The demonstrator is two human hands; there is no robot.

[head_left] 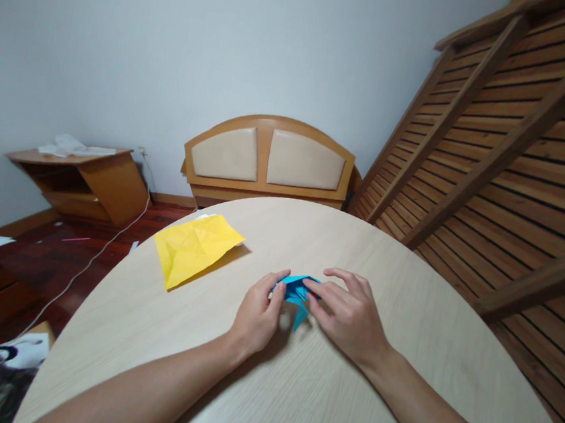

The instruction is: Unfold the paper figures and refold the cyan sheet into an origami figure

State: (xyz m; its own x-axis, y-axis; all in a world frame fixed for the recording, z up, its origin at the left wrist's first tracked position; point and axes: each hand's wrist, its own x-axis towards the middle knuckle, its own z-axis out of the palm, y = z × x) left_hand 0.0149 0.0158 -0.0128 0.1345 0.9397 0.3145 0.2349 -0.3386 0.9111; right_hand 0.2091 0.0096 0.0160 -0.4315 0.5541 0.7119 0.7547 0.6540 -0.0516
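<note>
A small folded piece of blue paper (297, 287) is held just above the table, with one pointed flap hanging down towards me. My left hand (259, 310) pinches its left end between thumb and fingers. At the right end, my right hand (350, 313) grips the paper between thumb and index finger, its other fingers lifted away. To the left of my hands lies a creased yellow sheet of paper (198, 246), with a bit of white showing behind its far edge.
The round light-wood table (389, 256) fills the foreground. Behind it stands a headboard (274, 123) against the wall. A slatted wooden frame (502, 140) leans at the right. To the left are a low cabinet (108, 186), a white cable (101, 253) and assorted items on the floor.
</note>
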